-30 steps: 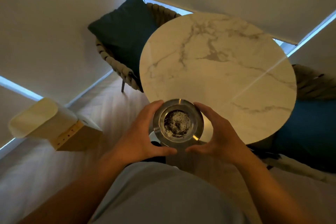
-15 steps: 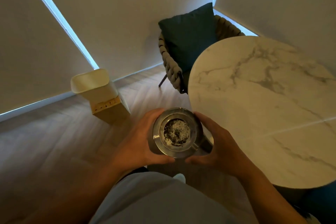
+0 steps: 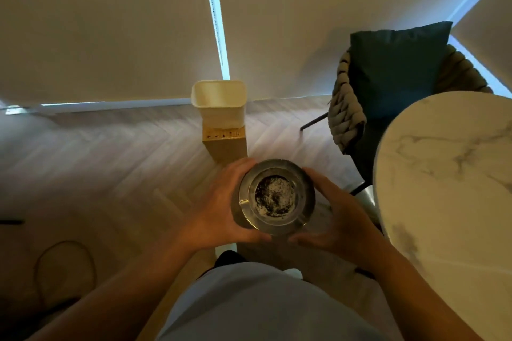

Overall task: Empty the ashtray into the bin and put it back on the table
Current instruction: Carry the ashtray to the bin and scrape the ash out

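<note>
A round metal ashtray [image 3: 275,196] with dark ash in its bowl is held upright in front of my body, above the wooden floor. My left hand [image 3: 219,207] grips its left side and my right hand [image 3: 340,219] grips its right side. The bin [image 3: 221,116], a tall cream box with a wooden lower part and an open top, stands on the floor straight ahead, just beyond the ashtray. The round white marble table [image 3: 448,174] is at the right, apart from the ashtray.
A woven chair [image 3: 346,111] with a dark teal cushion [image 3: 399,69] stands behind the table at the right. Drawn blinds cover the windows ahead. A thin cable [image 3: 38,266] loops on the floor at the lower left.
The view has swung left: the table slid off to the right and the bin came from the left to straight ahead. The ashtray left the table's edge, still held in both hands.
</note>
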`<state>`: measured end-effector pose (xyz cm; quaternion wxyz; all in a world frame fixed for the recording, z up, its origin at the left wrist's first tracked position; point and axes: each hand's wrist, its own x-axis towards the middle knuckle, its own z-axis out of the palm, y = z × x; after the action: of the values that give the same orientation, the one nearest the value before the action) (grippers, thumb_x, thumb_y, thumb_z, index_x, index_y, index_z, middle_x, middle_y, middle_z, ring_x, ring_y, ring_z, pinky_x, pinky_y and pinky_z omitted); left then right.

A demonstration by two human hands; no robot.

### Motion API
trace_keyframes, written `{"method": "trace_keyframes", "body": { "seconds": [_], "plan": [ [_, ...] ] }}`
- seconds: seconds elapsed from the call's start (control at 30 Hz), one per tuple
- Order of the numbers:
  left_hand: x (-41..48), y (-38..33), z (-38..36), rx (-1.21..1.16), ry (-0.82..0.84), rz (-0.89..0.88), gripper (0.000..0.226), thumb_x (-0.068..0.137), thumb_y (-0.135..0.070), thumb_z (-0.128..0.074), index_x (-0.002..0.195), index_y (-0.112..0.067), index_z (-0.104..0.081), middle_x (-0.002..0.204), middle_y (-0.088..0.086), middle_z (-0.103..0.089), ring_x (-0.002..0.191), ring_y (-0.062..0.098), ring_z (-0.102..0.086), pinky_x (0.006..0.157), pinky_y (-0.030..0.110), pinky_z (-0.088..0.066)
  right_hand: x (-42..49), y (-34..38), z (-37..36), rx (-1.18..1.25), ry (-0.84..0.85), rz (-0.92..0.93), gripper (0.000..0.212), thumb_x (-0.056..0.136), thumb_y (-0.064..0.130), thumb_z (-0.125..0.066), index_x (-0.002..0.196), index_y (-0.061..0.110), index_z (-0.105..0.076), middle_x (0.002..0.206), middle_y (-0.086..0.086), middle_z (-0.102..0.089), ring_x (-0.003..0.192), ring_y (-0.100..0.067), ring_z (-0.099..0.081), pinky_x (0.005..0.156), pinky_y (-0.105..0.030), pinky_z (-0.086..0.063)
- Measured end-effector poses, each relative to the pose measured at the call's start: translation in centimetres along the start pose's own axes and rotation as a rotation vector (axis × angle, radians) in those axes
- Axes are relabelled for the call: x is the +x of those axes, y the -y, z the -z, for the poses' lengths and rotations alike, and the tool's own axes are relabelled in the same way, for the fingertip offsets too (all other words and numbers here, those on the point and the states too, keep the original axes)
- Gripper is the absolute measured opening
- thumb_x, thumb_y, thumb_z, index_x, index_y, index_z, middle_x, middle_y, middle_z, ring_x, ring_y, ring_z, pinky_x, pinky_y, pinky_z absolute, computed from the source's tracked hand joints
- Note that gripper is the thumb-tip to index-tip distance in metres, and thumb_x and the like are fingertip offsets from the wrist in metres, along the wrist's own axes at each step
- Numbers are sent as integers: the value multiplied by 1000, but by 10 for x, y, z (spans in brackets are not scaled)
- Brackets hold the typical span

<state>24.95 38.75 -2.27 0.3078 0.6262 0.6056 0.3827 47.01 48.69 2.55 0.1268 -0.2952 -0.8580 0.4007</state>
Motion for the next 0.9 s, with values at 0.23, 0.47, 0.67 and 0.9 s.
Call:
{"method": "trace_keyframes", "body": {
  "seconds": [0.23,0.47,0.67,0.9],
  "plan": [
    [-23,54,66,23,-15,96,122,49,-50,-97,149,-37,-30,154,-13,-37,144,6,-35,116,33,-37,64,30,-45,90,-70,-126,36,87,32,-64,122,30,-55,113,10,-68,105,-7,-65,91,-37,-56],
    [-31,93,114,138,39,119,125,47,-69,-90,150,-38,-28,155,-18,-34,143,6,-36,112,47,-43,121,42,-75,186,-95,-276,18,92,21,-64,84,37,-65,70,18,-70,67,-1,-67,60,-17,-52],
    [-18,110,138,180,94,106,125,48,-74,-87,152,-36,-27,156,-19,-31,144,5,-33,112,45,-42,158,41,-78,262,-13,-311,13,92,19,-64,81,23,-69,65,9,-73,50,-8,-67,50,-18,-54],
    [28,125,159,141,146,126,122,48,-74,-85,149,-46,-22,158,-22,-25,146,2,-29,116,43,-39,210,17,-62,335,111,-305,12,87,28,-67,86,17,-71,68,-7,-74,51,-22,-70,52,-29,-60]
  ]
}}
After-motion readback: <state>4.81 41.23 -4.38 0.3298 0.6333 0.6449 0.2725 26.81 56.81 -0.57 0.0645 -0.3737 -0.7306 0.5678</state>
